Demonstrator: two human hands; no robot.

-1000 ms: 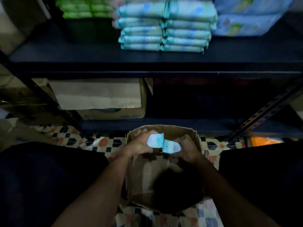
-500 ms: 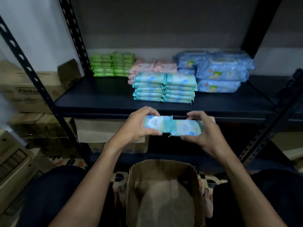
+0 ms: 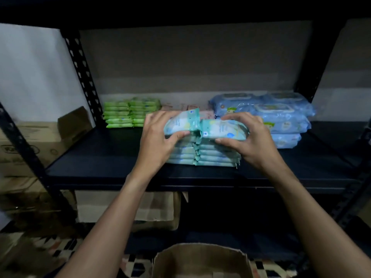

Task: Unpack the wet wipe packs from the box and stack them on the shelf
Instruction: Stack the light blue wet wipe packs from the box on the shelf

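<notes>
Two joined teal wet wipe packs (image 3: 202, 127) are held just on top of the teal stack (image 3: 202, 156) in the middle of the black shelf (image 3: 100, 163). My left hand (image 3: 158, 141) grips the left pack, thumb in front. My right hand (image 3: 251, 139) grips the right pack the same way. The left pack tilts up at its inner end. The brown cardboard box (image 3: 200, 261) stands open on the floor at the bottom edge, its inside hidden.
Green packs (image 3: 130, 114) sit at the back left, pink packs (image 3: 206, 114) behind the teal stack, big blue packs (image 3: 281, 119) at the right. Cardboard cartons (image 3: 30, 145) stand left of the rack, another box (image 3: 156, 211) under the shelf. Black uprights (image 3: 84, 77) frame the bay.
Both hands lifted the joined packs out of the box, carried them up and forward, and brought them onto the teal stack on the shelf. My view tilted upward.
</notes>
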